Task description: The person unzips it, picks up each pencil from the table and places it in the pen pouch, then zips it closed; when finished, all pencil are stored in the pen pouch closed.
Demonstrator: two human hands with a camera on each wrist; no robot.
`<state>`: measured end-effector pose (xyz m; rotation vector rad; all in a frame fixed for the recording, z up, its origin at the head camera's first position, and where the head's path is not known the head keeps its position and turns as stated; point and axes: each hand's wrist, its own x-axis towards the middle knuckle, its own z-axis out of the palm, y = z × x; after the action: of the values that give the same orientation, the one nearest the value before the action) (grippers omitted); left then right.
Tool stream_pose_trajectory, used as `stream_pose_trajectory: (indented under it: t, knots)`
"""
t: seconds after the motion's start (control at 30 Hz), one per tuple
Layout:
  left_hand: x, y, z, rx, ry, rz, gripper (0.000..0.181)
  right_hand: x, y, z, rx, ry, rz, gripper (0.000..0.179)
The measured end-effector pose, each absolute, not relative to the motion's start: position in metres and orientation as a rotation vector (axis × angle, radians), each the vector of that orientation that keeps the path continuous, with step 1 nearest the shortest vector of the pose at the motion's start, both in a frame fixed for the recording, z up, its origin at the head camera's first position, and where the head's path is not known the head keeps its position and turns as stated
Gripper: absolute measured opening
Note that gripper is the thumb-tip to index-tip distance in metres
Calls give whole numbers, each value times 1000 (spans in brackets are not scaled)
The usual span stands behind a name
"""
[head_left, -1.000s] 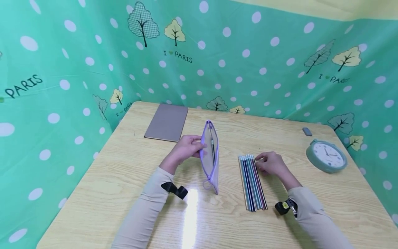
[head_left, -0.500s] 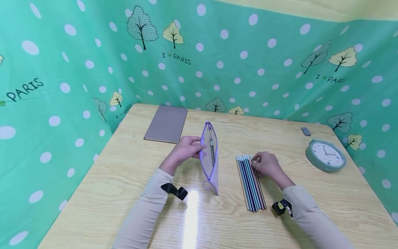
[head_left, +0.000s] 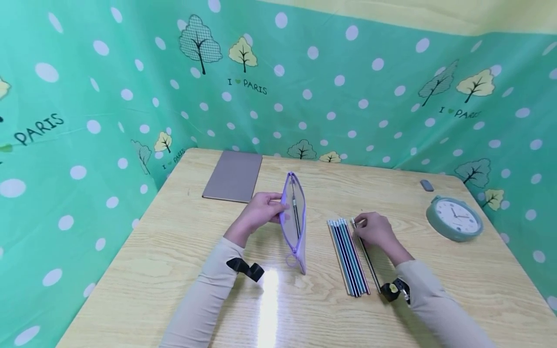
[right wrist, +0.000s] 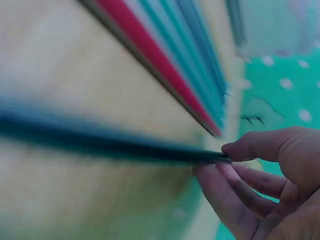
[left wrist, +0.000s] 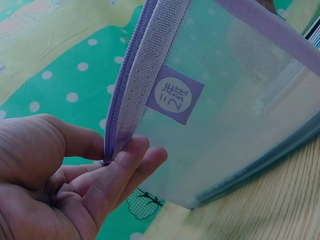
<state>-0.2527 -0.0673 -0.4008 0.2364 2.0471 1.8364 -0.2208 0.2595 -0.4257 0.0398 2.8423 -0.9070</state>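
Note:
My left hand [head_left: 262,209] pinches the zip edge of a see-through mesh pencil case [left wrist: 235,90] with purple trim, propping it upright with its mouth apart. Inside the case a dark pencil [head_left: 297,215] stands on a slant. My right hand [head_left: 373,229] pinches a single dark pencil [right wrist: 115,145] near its far end, between thumb and fingers. That pencil lies slightly apart, to the right of a row of several pencils [head_left: 347,258] in blue, teal and red laid side by side on the table.
A grey-brown notebook [head_left: 232,176] lies at the back left of the wooden table [head_left: 174,270]. To the right are a green round clock [head_left: 454,218] and a small grey-blue eraser-like block [head_left: 427,185]. A dotted green curtain [head_left: 339,111] hangs behind.
My right hand reached the row's right edge, took hold of the dark end pencil and drew it away to the right. The left hand keeps holding the pencil case in place.

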Motion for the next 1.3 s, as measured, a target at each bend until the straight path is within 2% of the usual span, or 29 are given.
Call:
stream_pose_trajectory:
  t: [0.23, 0.5, 0.77, 1.0, 1.3]
  knots:
    - [-253, -67, -402, 253, 2056, 1838, 45, -223, 275, -394, 117, 2759, -1274, 42]
    - [-255, -68, -402, 254, 2068, 1819, 46, -219, 260, -369, 162, 2582, -1818, 48]
    - [-255, -66, -403, 257, 2061, 1830, 46, -216, 236, -362, 233, 2201, -2407, 21]
    - [-255, -68, -404, 257, 2064, 1838, 45, -215, 224, -354, 207, 2130, -2549, 23]
    - [-255, -69, -402, 263, 2059, 1842, 46, -219, 216, -353, 322, 1944, -2733, 22]
